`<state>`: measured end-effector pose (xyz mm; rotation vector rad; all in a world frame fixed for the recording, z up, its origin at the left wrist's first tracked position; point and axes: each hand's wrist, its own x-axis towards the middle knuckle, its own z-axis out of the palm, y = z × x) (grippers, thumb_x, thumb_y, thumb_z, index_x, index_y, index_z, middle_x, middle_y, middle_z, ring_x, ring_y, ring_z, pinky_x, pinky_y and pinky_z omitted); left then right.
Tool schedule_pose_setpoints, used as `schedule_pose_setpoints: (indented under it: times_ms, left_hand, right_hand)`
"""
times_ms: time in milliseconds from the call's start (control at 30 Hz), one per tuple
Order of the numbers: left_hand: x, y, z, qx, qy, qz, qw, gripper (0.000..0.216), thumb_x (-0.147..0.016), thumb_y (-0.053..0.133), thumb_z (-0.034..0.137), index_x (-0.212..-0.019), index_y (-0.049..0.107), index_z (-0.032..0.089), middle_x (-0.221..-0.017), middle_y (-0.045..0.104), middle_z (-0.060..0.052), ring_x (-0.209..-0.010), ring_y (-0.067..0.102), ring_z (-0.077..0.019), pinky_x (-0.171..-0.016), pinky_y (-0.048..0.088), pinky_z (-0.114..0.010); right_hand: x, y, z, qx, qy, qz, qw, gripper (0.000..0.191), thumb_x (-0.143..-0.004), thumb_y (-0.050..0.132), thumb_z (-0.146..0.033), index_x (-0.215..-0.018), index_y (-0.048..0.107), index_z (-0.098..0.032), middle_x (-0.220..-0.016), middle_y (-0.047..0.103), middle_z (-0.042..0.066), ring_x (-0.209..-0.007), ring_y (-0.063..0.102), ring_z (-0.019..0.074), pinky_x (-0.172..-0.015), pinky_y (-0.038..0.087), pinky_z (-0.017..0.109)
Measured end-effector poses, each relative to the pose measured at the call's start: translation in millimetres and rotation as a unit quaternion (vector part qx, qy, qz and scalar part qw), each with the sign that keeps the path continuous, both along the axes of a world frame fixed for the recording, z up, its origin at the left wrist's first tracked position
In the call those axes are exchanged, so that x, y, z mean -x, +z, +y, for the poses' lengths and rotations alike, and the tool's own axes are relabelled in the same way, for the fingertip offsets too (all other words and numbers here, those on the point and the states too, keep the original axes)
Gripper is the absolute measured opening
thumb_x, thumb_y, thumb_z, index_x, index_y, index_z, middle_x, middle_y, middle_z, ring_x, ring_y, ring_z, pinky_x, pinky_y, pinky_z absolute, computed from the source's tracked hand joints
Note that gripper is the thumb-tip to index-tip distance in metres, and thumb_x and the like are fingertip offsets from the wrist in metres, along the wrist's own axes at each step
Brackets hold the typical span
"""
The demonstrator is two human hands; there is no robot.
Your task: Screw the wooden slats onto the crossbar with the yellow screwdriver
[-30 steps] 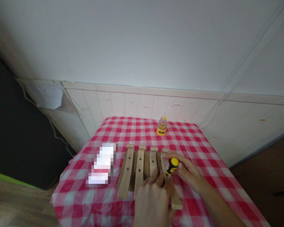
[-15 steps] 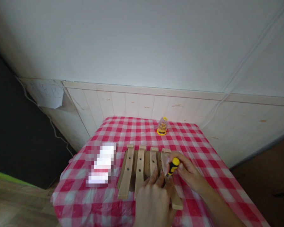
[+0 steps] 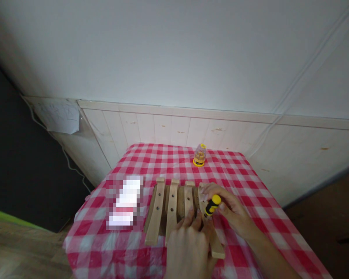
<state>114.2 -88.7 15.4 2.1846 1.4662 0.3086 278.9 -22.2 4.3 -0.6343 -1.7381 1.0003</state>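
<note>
A short yellow-and-black screwdriver (image 3: 213, 204) stands tilted over the rightmost wooden strip (image 3: 217, 248), its lower end by a dark screw or hole. My right hand (image 3: 231, 209) curls loosely around its handle, thumb on the near side and fingertips reaching to the strip's upper part. My left hand (image 3: 189, 242) lies palm down over the strips, its fingers stretched and spread near the screwdriver's lower end. Several hook-ended strips, among them the leftmost one (image 3: 155, 221), lie side by side across a brown wooden board (image 3: 164, 201). Dark screw heads or holes dot them.
A clear cone-shaped bit case (image 3: 199, 155) with a yellow base stands toward the back of the table. Left of the strips lies a pixelated white item (image 3: 126, 201). The red-and-white checked tablecloth (image 3: 104, 248) covers the table, which meets a panelled wall (image 3: 163, 128).
My right fingers have shifted around the screwdriver handle and now extend further left onto the strip. The handle has tilted slightly. My left hand stays in place.
</note>
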Motion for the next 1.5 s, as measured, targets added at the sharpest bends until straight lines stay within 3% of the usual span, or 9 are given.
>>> schedule_pose_setpoints:
  times_ms: [200, 433, 533, 667, 867, 1233, 1500]
  left_hand:
    - [0.6, 2.1, 0.2, 0.006, -0.004, -0.003, 1.000, 0.056, -0.087, 0.075, 0.023, -0.142, 0.067, 0.019, -0.148, 0.063, -0.009, -0.145, 0.050, -0.0319, -0.114, 0.051, -0.044]
    - [0.9, 2.3, 0.6, 0.005, -0.001, -0.006, 1.000, 0.057, -0.087, 0.076, 0.027, -0.142, 0.067, 0.020, -0.150, 0.060, -0.010, -0.144, 0.051, -0.0332, -0.114, 0.051, -0.045]
    - [1.1, 0.5, 0.8, -0.001, -0.005, -0.002, 1.000, 0.056, -0.085, 0.076, 0.024, -0.141, 0.068, 0.020, -0.151, 0.060, -0.010, -0.144, 0.051, -0.0329, -0.113, 0.051, -0.043]
    - [1.3, -2.0, 1.0, -0.005, -0.011, -0.006, 1.000, 0.054, -0.087, 0.075, 0.028, -0.141, 0.068, 0.020, -0.149, 0.062, -0.009, -0.144, 0.050, -0.0332, -0.113, 0.052, -0.046]
    - [1.3, 2.0, -0.2, 0.009, -0.004, -0.008, 1.000, 0.058, -0.087, 0.075, 0.024, -0.144, 0.065, 0.019, -0.149, 0.062, -0.009, -0.146, 0.048, -0.0327, -0.113, 0.051, -0.044]
    - [1.1, 7.5, 2.1, 0.024, -0.010, 0.013, 1.000, 0.056, -0.085, 0.077, 0.022, -0.140, 0.068, 0.021, -0.151, 0.060, -0.010, -0.145, 0.049, -0.0341, -0.114, 0.051, -0.047]
    - [0.2, 8.8, 1.5, 0.032, -0.007, 0.014, 0.999, 0.057, -0.089, 0.076, 0.028, -0.144, 0.065, 0.018, -0.152, 0.058, -0.009, -0.146, 0.048, -0.0345, -0.116, 0.049, -0.044]
  right_hand:
    - [-2.7, -1.7, -2.0, 0.025, -0.020, -0.011, 0.999, 0.044, -0.096, 0.061, -0.065, -0.104, 0.079, -0.026, -0.092, 0.076, 0.008, -0.086, 0.071, 0.0247, -0.076, 0.057, 0.034]
    - [-7.8, -4.4, -7.2, 0.036, -0.033, -0.028, 0.998, 0.052, -0.096, 0.062, -0.065, -0.137, 0.068, -0.034, -0.104, 0.076, 0.008, -0.094, 0.072, 0.0257, -0.086, 0.060, 0.038]
    - [-9.3, 1.2, -5.3, 0.007, -0.009, -0.061, 0.998, 0.049, -0.098, 0.056, -0.066, -0.120, 0.078, -0.028, -0.100, 0.075, 0.011, -0.097, 0.071, 0.0282, -0.089, 0.058, 0.041]
    - [-9.4, 6.9, -1.2, -0.022, 0.007, -0.038, 0.999, 0.039, -0.099, 0.059, -0.061, -0.101, 0.079, -0.028, -0.087, 0.073, 0.007, -0.087, 0.069, 0.0249, -0.081, 0.057, 0.036]
    - [-4.4, 8.0, -0.1, -0.011, 0.006, -0.042, 0.999, 0.045, -0.098, 0.057, -0.065, -0.100, 0.080, -0.026, -0.081, 0.078, 0.008, -0.084, 0.072, 0.0277, -0.084, 0.057, 0.041]
    - [-0.4, -3.2, -3.6, -0.109, -0.139, -0.056, 0.983, 0.041, -0.097, 0.062, -0.061, -0.106, 0.081, -0.026, -0.081, 0.081, 0.009, -0.077, 0.074, 0.0273, -0.070, 0.057, 0.038]
    - [3.2, -4.6, -2.4, -0.197, -0.190, -0.077, 0.959, 0.031, -0.104, 0.058, -0.049, -0.120, 0.076, -0.031, -0.081, 0.081, 0.004, -0.075, 0.075, 0.0230, -0.068, 0.057, 0.033]
